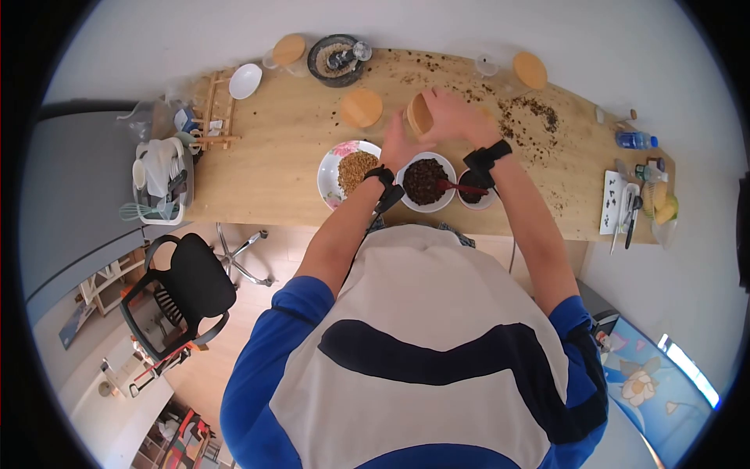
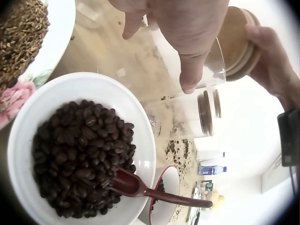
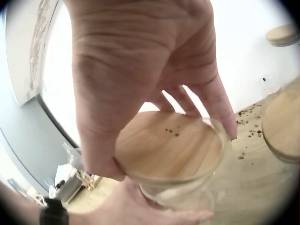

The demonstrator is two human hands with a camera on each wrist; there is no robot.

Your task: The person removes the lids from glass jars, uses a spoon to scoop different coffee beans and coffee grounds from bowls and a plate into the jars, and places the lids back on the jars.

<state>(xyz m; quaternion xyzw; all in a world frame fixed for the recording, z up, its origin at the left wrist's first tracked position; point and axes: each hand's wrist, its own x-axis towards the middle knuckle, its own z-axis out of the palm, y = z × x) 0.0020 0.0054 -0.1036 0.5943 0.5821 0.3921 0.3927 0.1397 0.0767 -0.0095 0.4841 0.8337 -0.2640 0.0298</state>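
Note:
Both hands meet over the middle of the table. My right hand (image 1: 453, 117) grips a round wooden lid (image 3: 168, 145) from above, its thumb and fingers spread around the edge. That lid sits at the mouth of a clear glass jar (image 3: 183, 194), and a few dark specks lie on it. My left hand (image 1: 398, 144) holds the jar's side, seen below the lid in the right wrist view. Just under the hands stands a white bowl (image 2: 143, 112) of coffee beans (image 2: 84, 159). A dark red scoop (image 2: 129, 183) rests in the beans, its handle reaching over the rim.
A flowered plate (image 1: 332, 168) of grain is left of the bowl; a small red-rimmed bowl (image 2: 164, 211) with dark bits is right. Other wood-lidded jars (image 1: 362, 108) stand behind, near a stone mortar (image 1: 316, 66). Dark crumbs (image 1: 539, 117) litter the table's right. A water bottle (image 1: 634, 141) lies beyond.

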